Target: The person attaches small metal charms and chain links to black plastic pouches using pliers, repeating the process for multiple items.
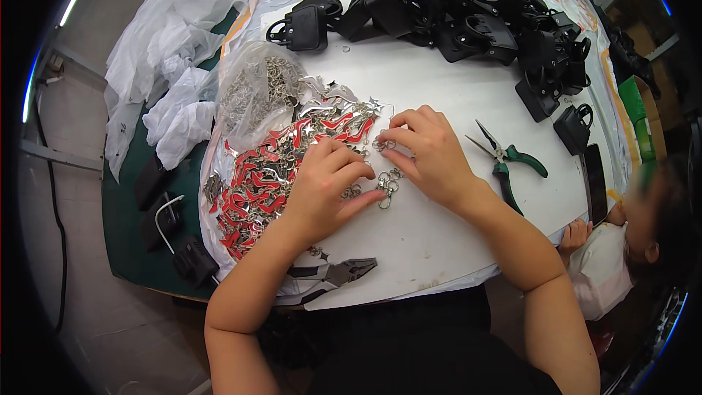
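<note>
Near the middle of the table, my left hand (327,184) rests at the edge of a pile of metal charms (256,197), many red and high-heel shaped. Its thumb and forefinger are apart, with silver links partly hidden beneath them. Just right of its thumb tip lies a small cluster of silver rings and clasps (388,187). Opposite, my right hand (431,157) has thumb and fingers curled around a few silver rings (382,144). Right of that hand, green-handled long-nose pliers (503,153) lie with jaws apart. Grey-and-black pliers (340,274) sit near the front edge.
Small black handbags (468,14) are heaped along the back and right. A clear bag of metal rings (259,91) stands behind the charms. White plastic wrapping (172,51) covers the back left. A phone (594,183) lies at right, beside a child (603,263).
</note>
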Available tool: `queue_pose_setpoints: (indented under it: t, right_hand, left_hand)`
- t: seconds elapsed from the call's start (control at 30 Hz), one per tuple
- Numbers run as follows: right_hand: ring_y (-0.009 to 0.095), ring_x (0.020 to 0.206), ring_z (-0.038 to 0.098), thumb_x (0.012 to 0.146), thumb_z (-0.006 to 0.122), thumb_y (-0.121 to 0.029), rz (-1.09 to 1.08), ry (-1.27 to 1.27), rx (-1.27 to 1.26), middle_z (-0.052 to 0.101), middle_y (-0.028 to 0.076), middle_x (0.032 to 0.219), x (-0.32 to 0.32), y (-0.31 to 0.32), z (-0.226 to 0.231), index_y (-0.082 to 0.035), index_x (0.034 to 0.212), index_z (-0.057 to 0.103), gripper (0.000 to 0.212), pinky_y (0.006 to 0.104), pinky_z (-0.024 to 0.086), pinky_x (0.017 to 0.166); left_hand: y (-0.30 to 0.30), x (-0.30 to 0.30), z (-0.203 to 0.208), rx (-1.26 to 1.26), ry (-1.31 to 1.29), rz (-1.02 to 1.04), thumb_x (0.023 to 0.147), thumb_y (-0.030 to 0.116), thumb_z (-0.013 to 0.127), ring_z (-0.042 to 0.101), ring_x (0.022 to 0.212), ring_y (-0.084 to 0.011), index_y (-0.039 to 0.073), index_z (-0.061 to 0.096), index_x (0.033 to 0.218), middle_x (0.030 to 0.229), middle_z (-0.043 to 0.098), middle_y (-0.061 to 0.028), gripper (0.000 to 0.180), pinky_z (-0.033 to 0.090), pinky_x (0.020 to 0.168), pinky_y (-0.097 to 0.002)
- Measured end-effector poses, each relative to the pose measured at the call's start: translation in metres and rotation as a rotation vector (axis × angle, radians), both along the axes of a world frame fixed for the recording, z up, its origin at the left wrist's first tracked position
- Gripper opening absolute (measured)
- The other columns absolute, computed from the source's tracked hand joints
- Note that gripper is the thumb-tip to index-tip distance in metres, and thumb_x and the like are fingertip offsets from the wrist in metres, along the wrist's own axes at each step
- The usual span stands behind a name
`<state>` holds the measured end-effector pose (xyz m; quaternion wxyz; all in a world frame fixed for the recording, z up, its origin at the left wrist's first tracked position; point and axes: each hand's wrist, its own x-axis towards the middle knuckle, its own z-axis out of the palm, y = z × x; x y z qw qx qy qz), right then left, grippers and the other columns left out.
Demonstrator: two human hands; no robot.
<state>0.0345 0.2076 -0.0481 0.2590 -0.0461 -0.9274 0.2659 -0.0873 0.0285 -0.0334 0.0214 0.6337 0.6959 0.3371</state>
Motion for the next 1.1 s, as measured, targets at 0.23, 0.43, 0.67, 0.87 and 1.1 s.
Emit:
queue_pose_setpoints:
  t: [0.23,0.43,0.67,0.87,1.1]
  right_hand:
    - [0.023,0.093,0.055,0.079,0.074,-0.009,0.032,-0.052,0.005,0.064,0.002,0.098,-0.002,-0.001,0.0,-0.009,0.088,0.071,0.01,0.0359,0.043,0.084]
    - [0.024,0.092,0.056,0.078,0.075,-0.009,0.078,-0.053,-0.006,0.065,0.003,0.096,-0.001,-0.002,0.001,-0.007,0.085,0.07,0.008,0.0365,0.043,0.084]
    - [0.025,0.09,0.061,0.075,0.07,-0.002,0.051,-0.031,-0.235,0.069,0.006,0.093,0.005,-0.001,0.013,-0.003,0.08,0.063,0.008,0.0368,0.049,0.079]
    - [0.024,0.075,0.066,0.075,0.067,-0.001,0.085,-0.073,-0.388,0.068,0.009,0.076,0.005,-0.003,0.014,-0.002,0.077,0.06,0.007,0.0344,0.052,0.067]
    - [0.02,0.073,0.069,0.079,0.073,-0.006,0.02,-0.145,-0.39,0.069,0.01,0.077,0.012,0.002,0.018,-0.001,0.082,0.069,0.008,0.0306,0.052,0.063]
  left_hand:
    - [0.0,0.016,-0.006,-0.162,0.025,0.073,0.077,0.023,0.081,0.051,0.099,-0.0257,0.009,0.065,0.09,0.096,0.057,-0.0049,0.025,0.038,0.089,-0.0399]
    - [-0.008,0.016,-0.003,-0.164,-0.033,0.043,0.074,0.017,0.077,0.052,0.092,-0.0223,0.01,0.064,0.087,0.089,0.058,-0.0022,0.02,0.038,0.086,-0.0373]
    - [-0.012,0.01,0.022,-0.325,-0.597,0.165,0.076,0.015,0.076,0.059,0.066,-0.0117,0.006,0.065,0.082,0.073,0.064,-0.004,0.016,0.045,0.061,-0.0286]
    - [-0.016,-0.002,0.016,-0.221,-1.207,0.117,0.085,0.004,0.074,0.068,0.088,-0.0114,-0.002,0.07,0.112,0.095,0.071,-0.0061,0.029,0.054,0.08,-0.024]
    - [-0.012,-0.005,0.016,-0.129,-1.419,0.11,0.088,0.001,0.069,0.07,0.085,-0.0148,-0.004,0.069,0.103,0.093,0.072,-0.0094,0.016,0.056,0.08,-0.0271]
